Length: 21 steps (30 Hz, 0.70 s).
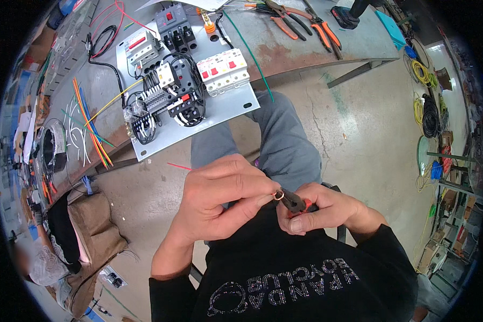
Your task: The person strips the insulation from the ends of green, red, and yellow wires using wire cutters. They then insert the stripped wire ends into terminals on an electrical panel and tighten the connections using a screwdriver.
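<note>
Above my lap, my left hand [222, 196] is closed in a pinch between thumb and forefinger. From its fingertips sticks out a bare copper wire end bent into a small loop [278, 196]. A thin red wire [178, 166] emerges on the far side of that hand, and it looks like the same wire, though the fingers hide the stretch between. My right hand [324, 209] is wrapped around dark-jawed pliers [293, 202] with red handles. The jaw tips are at the copper loop; whether they grip it I cannot tell.
A metal mounting plate [180, 131] with wired breakers [224, 70] and terminal blocks overhangs the bench's near edge. Coloured loose wires [91, 126] lie left of it. Orange-handled pliers [323, 33], cutters [288, 24] and a power tool's battery base [344, 17] rest at the far right.
</note>
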Available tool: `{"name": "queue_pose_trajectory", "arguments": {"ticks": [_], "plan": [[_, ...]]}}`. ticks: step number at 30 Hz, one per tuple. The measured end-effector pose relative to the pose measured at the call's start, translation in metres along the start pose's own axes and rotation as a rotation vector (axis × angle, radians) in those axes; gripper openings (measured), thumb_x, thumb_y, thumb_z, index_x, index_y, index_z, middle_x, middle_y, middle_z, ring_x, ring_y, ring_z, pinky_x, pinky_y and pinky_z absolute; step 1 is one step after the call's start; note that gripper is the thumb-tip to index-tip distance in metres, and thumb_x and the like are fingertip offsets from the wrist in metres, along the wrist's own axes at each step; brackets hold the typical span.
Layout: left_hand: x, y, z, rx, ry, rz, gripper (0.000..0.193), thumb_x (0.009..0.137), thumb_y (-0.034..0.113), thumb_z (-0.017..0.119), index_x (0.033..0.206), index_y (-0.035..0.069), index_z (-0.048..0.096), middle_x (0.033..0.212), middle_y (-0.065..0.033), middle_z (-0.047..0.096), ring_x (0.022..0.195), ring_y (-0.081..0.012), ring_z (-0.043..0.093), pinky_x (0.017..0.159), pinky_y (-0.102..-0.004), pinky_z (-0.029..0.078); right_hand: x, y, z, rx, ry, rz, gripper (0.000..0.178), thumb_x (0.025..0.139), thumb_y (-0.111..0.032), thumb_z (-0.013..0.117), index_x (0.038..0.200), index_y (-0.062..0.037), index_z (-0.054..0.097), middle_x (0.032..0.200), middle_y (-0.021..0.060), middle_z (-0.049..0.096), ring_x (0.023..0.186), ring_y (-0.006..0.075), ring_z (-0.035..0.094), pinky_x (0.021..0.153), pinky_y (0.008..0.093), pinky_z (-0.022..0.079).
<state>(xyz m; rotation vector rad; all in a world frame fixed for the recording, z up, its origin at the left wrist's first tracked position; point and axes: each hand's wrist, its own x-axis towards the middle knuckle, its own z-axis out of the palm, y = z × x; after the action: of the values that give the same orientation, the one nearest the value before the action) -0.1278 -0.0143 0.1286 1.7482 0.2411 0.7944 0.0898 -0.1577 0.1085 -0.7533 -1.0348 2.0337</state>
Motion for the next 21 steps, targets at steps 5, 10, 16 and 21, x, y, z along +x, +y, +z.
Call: {"name": "queue_pose_trajectory", "arguments": {"ticks": [5, 10, 16, 21], "plan": [[-0.003, 0.0, -0.001, 0.041, 0.005, 0.013, 0.019, 0.078, -0.002, 0.078, 0.097, 0.0, 0.079, 0.082, -0.0099, 0.072, 0.068, -0.0214, 0.065, 0.062, -0.0325, 0.048, 0.0, -0.004, 0.002, -0.155, 0.079, 0.015, 0.025, 0.101, -0.024, 0.073, 0.094, -0.0025, 0.064, 0.077, -0.0014, 0.06, 0.069, 0.0093, 0.054, 0.064, 0.028, 0.043], [-0.005, 0.004, 0.002, 0.082, 0.029, -0.006, 0.02, 0.077, -0.002, 0.078, 0.097, 0.0, 0.079, 0.082, -0.0099, 0.072, 0.069, -0.0209, 0.064, 0.062, -0.0325, 0.048, 0.001, -0.011, 0.002, -0.267, 0.13, -0.008, 0.024, 0.1, -0.024, 0.074, 0.096, -0.002, 0.065, 0.077, -0.0006, 0.059, 0.071, 0.0102, 0.053, 0.066, 0.0292, 0.043], [-0.006, 0.007, 0.004, 0.122, 0.027, -0.072, 0.019, 0.081, -0.004, 0.077, 0.099, -0.001, 0.078, 0.084, -0.0104, 0.073, 0.072, -0.0212, 0.067, 0.063, -0.0311, 0.05, -0.001, -0.013, -0.015, -0.306, 0.064, 0.082, 0.022, 0.102, -0.023, 0.071, 0.102, -0.0012, 0.067, 0.083, 0.0047, 0.064, 0.076, 0.013, 0.06, 0.07, 0.0304, 0.046], [-0.006, 0.009, 0.006, 0.266, 0.089, -0.089, 0.018, 0.086, -0.006, 0.074, 0.103, -0.002, 0.077, 0.089, -0.011, 0.073, 0.077, -0.0202, 0.069, 0.065, -0.0289, 0.052, 0.006, -0.012, -0.044, -0.632, 0.058, -0.067, 0.033, 0.104, -0.025, 0.068, 0.123, 0.0018, 0.066, 0.103, 0.0104, 0.073, 0.099, 0.0227, 0.07, 0.089, 0.0359, 0.052]]}}
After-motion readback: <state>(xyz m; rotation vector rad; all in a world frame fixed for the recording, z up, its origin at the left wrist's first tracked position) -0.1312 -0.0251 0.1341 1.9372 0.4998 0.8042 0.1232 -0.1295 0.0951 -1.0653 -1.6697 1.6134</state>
